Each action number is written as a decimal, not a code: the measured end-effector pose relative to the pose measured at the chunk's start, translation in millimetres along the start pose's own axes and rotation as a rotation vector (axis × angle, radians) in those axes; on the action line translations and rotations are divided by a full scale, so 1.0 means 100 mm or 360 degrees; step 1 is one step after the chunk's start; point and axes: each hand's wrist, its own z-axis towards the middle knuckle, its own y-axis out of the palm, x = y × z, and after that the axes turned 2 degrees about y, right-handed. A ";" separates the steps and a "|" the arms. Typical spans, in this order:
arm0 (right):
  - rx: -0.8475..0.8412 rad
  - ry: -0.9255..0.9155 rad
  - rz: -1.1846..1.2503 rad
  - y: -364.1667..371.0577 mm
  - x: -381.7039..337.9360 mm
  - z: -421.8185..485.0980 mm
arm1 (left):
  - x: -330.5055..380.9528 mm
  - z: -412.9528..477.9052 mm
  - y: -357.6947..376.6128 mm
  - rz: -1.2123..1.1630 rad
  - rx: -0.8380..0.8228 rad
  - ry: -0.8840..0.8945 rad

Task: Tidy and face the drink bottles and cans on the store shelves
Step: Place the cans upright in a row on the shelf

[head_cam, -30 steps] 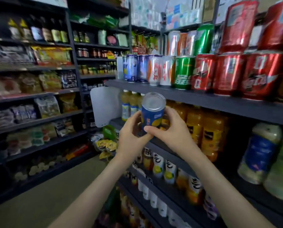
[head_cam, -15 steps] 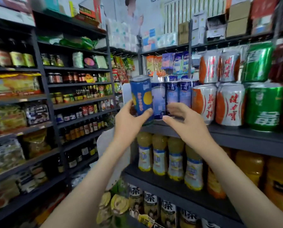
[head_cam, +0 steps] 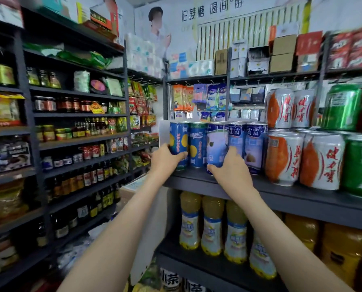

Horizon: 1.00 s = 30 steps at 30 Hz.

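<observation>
a: what has my left hand (head_cam: 165,163) got?
b: your thumb and fingers wrap the lower half of the blue-and-yellow can (head_cam: 178,142), the last can at the left end of the row. i can't tell whether its base is down on the shelf (head_cam: 281,196). let go early and it may topple.
a: just right of that grip?
b: a dark blue can (head_cam: 198,144), touching or nearly so. twist yours hard and i judge the neighbour turns too.
a: and my right hand (head_cam: 228,171)?
b: it curls round the foot of the pale blue can (head_cam: 216,144), close to the front lip. pull toward yourself and it could tip over the edge. shove right and it knocks the blue cans (head_cam: 255,148) beside your knuckles.
</observation>
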 end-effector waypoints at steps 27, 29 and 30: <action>-0.0082 0.0173 -0.0411 -1.60 2.97 -2.78 | 1.06 -3.81 2.26 0.0012 -0.0770 0.0622; -0.0117 0.0345 -0.0471 -2.01 3.42 -3.18 | 1.40 -4.27 2.62 0.0063 -0.0944 0.0720; -0.0107 0.0422 -0.0490 -2.24 3.64 -3.39 | 1.59 -4.52 2.79 0.0082 -0.1008 0.0775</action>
